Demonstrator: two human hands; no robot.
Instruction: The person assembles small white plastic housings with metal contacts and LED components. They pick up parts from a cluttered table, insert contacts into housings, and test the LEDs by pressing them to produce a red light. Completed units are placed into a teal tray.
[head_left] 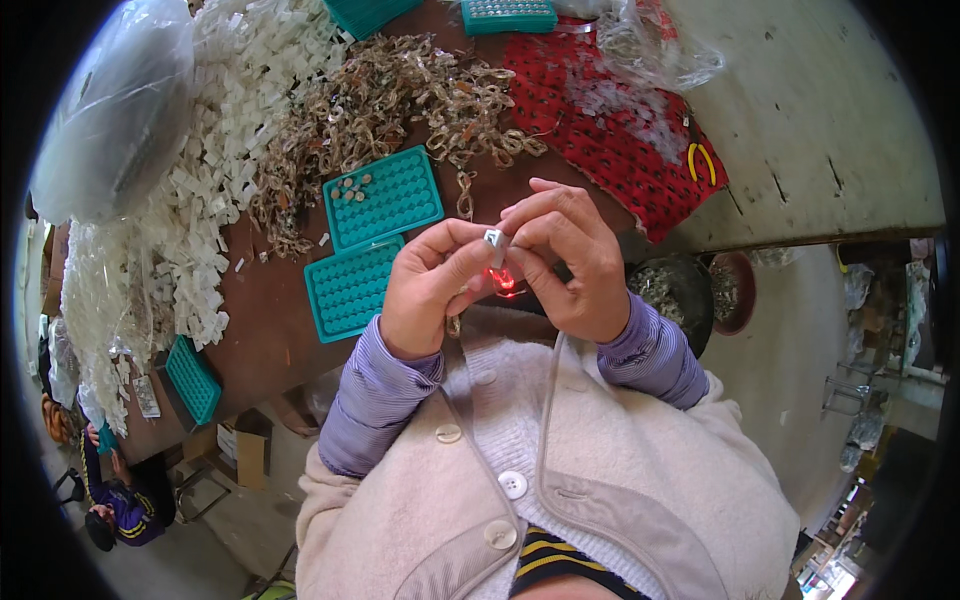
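In front of my chest, my left hand [432,285] pinches a small white case [494,240] between thumb and fingers. A thin looped wire light [504,284] glows red just below the case, between both hands. My right hand [572,262] meets the case from the other side, thumb and index finger closed in at it, other fingers curled loosely above. Its exact grip is partly hidden. A teal tray [410,196] beyond my left hand holds several small round silver pieces [350,187]. A second teal tray [347,312] lies nearer, beside my left wrist.
Coiled thin wire bundles [385,95] heap beyond the trays, with white plastic pieces [215,150] piled left. Red patterned cloth [560,100] bears yellow-handled pliers [702,163]. A dark basin [675,290] stands right, below the table edge. Another person [128,505] is at far lower left.
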